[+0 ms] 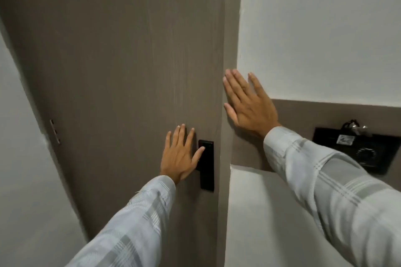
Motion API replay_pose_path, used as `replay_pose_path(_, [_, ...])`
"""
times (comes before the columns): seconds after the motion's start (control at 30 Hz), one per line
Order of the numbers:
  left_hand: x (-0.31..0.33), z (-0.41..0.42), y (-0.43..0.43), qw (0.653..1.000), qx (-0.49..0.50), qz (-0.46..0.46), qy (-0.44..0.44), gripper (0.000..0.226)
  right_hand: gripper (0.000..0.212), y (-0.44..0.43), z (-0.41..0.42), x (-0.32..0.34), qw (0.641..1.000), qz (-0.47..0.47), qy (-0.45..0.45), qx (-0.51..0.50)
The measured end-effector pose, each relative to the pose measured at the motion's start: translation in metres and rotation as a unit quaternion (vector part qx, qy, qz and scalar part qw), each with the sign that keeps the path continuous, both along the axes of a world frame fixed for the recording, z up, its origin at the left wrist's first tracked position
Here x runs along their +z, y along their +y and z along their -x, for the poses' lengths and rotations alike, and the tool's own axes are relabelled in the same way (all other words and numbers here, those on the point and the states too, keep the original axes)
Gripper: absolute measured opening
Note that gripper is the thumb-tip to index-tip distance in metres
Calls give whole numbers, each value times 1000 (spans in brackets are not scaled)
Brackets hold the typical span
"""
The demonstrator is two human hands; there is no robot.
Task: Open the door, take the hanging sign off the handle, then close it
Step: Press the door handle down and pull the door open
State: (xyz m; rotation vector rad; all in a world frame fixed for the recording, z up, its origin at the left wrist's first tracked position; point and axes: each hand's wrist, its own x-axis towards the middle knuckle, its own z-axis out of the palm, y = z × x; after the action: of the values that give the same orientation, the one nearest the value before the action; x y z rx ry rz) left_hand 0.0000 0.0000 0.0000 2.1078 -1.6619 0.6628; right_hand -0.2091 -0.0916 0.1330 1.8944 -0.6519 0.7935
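A grey-brown wooden door fills the middle of the view and sits flush in its frame. A black lock plate with the handle is on its right edge. My left hand lies flat on the door, fingers apart, its thumb on the top of the lock plate and hiding the handle. My right hand is spread flat across the door frame and the wall to the right. No hanging sign shows on this side of the door.
White walls stand on both sides. A grey band runs along the right wall and carries a black panel with a dial and a small metal object on top. A door hinge shows at the left edge.
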Motion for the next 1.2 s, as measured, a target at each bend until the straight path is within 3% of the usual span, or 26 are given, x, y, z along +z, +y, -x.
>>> replay_pose_path(0.17, [-57,5,1,984,98,-102,111,112,66,-5,-4,4,999,34,-6,-12])
replay_pose_path(0.27, [-59,6,-7,978,118,-130,113,121,66,-7,-4,1,999,42,-1,-5])
replay_pose_path(0.4, [-62,8,-8,969,111,-167,143,121,67,-9,-4,0,999,32,-1,-4])
replay_pose_path(0.53, [-65,12,-8,958,98,-170,208,101,68,-11,-4,1,999,39,-6,0])
replay_pose_path(0.67, [-74,19,-7,916,106,-172,345,113,67,-11,-4,0,999,40,-9,7])
replay_pose_path(0.8, [-70,20,-4,908,84,-183,368,110,67,-12,-5,1,999,44,-11,6])
replay_pose_path(0.9, [-64,16,6,918,83,-199,334,103,68,-11,-4,0,999,34,-5,7])
replay_pose_path(1.03, [-40,2,21,975,53,-183,116,96,68,-13,-4,0,1000,28,-4,9])
replay_pose_path(1.1, [-30,-2,27,983,45,-179,21,93,67,-13,-2,-1,1000,26,0,2])
replay_pose_path(1.2, [-29,0,40,979,71,-188,-26,108,65,-11,1,-7,1000,8,7,1])
